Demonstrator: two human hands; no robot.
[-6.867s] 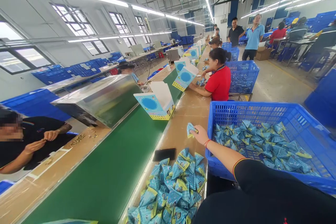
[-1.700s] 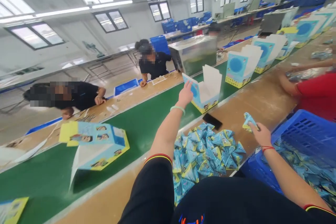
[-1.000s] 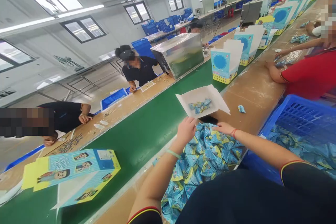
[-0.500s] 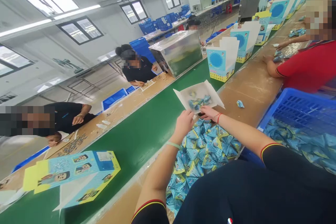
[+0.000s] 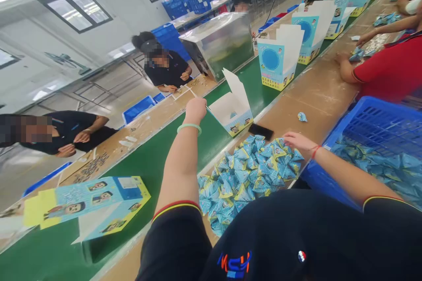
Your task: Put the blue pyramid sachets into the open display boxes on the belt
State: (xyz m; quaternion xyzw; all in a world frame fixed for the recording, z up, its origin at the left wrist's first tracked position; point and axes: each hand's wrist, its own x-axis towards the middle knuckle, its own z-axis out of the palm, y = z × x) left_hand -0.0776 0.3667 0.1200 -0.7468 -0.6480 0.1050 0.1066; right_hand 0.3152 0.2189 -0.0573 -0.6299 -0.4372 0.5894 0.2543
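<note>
Left hand (image 5: 195,110) outstretched, fingers (image 5: 201,106) tight on box (image 5: 240,125), right hand (image 5: 299,141) loosely extended over packets (image 5: 253,167)

Right hand (image 5: 300,141) — from carton (image 5: 232,107) to packets (image 5: 249,169)

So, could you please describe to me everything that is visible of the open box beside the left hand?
The open box looks like thin printed card, plain white inside. One outer side shows light blue, cartoon faces and a yellow lower strip. A white flap sticks up at its back. It sits at the near edge of the green belt, with the left hand curled at its left edge. A small bluish patch inside is too unclear to name.
</note>
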